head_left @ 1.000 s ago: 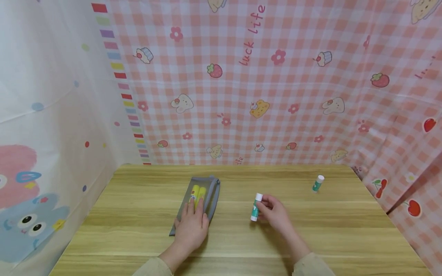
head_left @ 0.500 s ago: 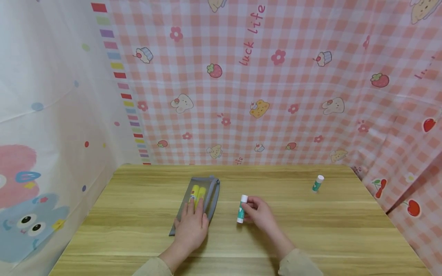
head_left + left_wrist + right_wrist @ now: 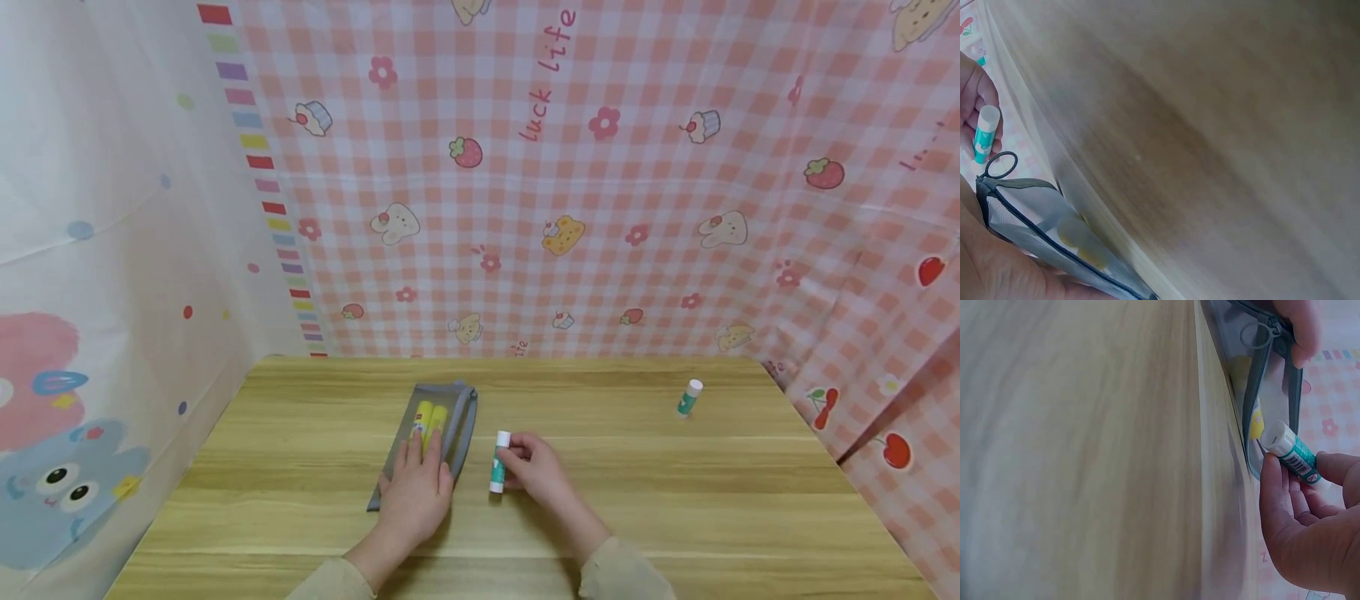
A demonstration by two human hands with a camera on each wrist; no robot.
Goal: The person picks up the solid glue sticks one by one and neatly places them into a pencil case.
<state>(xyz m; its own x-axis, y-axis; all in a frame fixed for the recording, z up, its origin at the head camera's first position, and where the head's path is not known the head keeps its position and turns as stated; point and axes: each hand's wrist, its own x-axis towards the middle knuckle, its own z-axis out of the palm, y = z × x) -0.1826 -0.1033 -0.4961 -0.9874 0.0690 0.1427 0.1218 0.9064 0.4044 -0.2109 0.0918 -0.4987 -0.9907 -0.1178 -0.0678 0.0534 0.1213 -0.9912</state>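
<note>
A grey mesh zip pouch (image 3: 405, 433) lies on the table, left of centre, its zipped edge parted on the right. Two yellow tubes (image 3: 423, 415) show inside it. My left hand (image 3: 416, 496) rests flat on the pouch, fingers extended over the tubes' lower ends. Just right of the pouch, my right hand (image 3: 538, 468) pinches a green and white glue stick (image 3: 498, 463) between thumb and fingers, holding it nearly upright. In the right wrist view, the glue stick (image 3: 1294, 453) overlaps the near end of the pouch's parted edges (image 3: 1254, 403).
A second green and white glue stick (image 3: 689, 400) stands at the back right of the wood-grain table (image 3: 675, 500). A pink checked cloth (image 3: 525, 192) hangs behind the table, and a white printed cloth (image 3: 112, 275) hangs along the left.
My right hand has carried the glue stick leftward and slightly nearer me, up beside the pouch. The left hand and the pouch have stayed in place.
</note>
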